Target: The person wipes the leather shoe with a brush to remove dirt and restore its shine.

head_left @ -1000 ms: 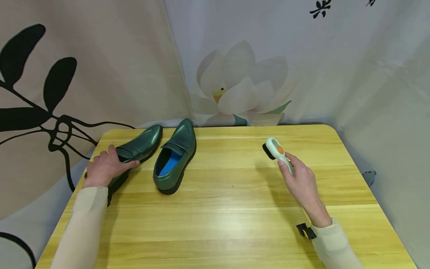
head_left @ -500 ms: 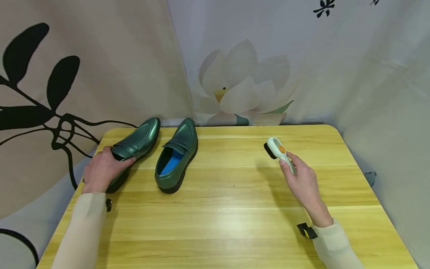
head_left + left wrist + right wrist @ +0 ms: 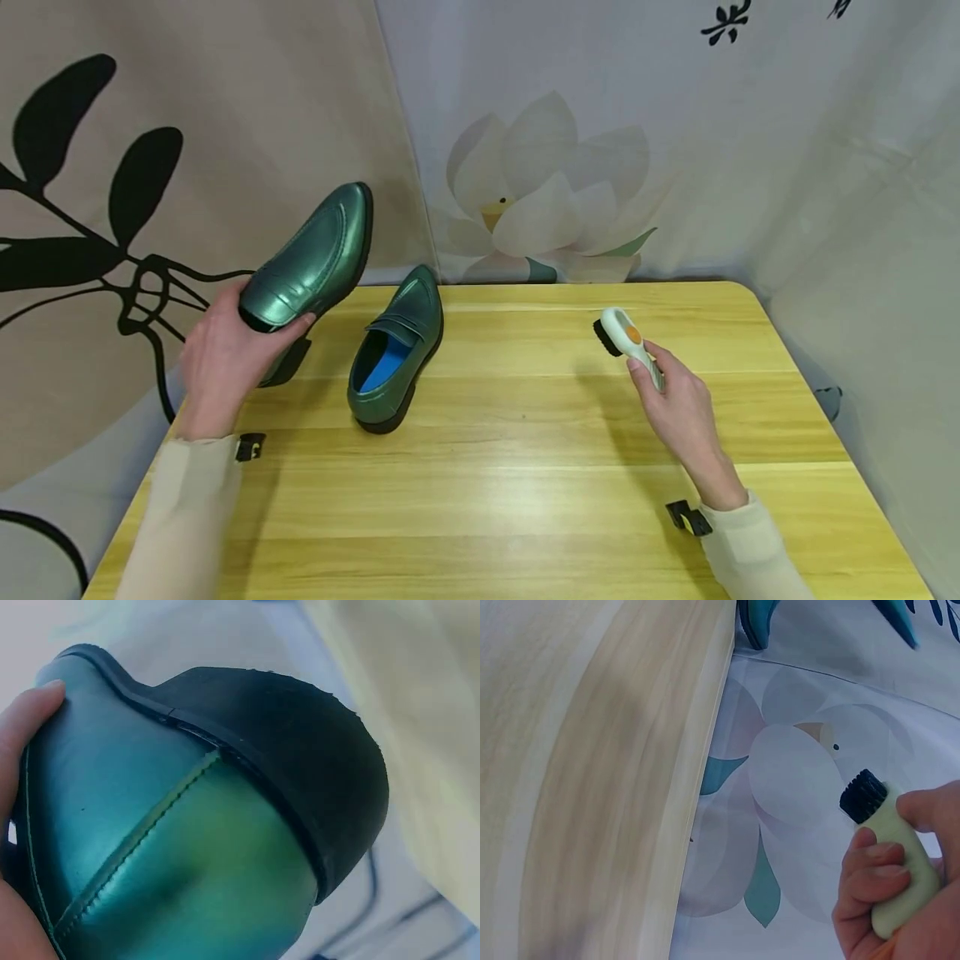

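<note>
A green loafer (image 3: 315,258) is gripped by my left hand (image 3: 228,358) around its opening, raised off the table with its toe tilted up and away. In the left wrist view, the same loafer's heel (image 3: 300,750) and back seam show close up, with the thumb on its side. Its mate, a second green loafer (image 3: 408,333) with a blue insole, stands on the table just right of it. Over the right part of the table my right hand (image 3: 678,408) holds a white shoe brush (image 3: 621,329) by the handle, its black bristles facing left.
The wooden table (image 3: 525,500) has rounded far corners. Behind it hangs a pale curtain (image 3: 555,175) with a printed flower, close to the table's back edge. Black printed leaves (image 3: 142,183) mark the curtain at left.
My left hand has lifted the left loafer from the table and tipped its toe upward. The right hand with the shoe brush and the second loafer have stayed nearly where they were.
</note>
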Demonstrator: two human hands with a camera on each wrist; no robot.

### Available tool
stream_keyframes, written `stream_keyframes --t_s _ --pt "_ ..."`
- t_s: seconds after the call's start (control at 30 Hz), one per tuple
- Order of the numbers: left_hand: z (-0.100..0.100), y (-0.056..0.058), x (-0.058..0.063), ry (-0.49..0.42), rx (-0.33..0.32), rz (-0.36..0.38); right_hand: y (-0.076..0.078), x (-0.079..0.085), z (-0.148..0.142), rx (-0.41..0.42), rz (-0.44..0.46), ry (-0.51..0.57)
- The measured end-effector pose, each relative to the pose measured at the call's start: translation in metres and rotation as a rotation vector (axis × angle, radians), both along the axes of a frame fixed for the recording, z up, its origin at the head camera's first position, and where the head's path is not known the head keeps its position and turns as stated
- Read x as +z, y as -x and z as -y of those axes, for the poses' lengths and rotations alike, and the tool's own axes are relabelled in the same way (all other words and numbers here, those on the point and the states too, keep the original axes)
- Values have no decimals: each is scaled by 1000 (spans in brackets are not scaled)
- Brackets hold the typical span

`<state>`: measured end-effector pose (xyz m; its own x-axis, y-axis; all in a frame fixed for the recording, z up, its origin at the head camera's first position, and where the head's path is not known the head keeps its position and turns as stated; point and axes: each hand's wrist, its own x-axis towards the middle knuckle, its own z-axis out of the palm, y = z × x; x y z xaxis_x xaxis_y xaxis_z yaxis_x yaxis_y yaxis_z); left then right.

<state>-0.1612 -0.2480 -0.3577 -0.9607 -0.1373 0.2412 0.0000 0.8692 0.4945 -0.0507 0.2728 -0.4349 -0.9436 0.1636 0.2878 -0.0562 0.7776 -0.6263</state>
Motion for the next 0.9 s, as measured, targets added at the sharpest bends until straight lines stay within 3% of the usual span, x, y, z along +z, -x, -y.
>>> stream_keyframes --t_s 0.17,0.27,0.47,0.63,0.9 --pt "-39 -7 26 -67 -65 -66 -3 3 -4 -15 -4 0" --pt "-62 -10 41 -108 -126 -66 -5 4 -7 -20 -7 -5" --pt "-109 -10 56 -165 -295 72 -8 5 -13 -38 -19 -12" --pt "-145 -5 47 -235 -437 198 -11 7 -21 -54 -37 -14" --pt "-189 6 12 -292 -612 388 -17 12 -31 -94 -30 -5"
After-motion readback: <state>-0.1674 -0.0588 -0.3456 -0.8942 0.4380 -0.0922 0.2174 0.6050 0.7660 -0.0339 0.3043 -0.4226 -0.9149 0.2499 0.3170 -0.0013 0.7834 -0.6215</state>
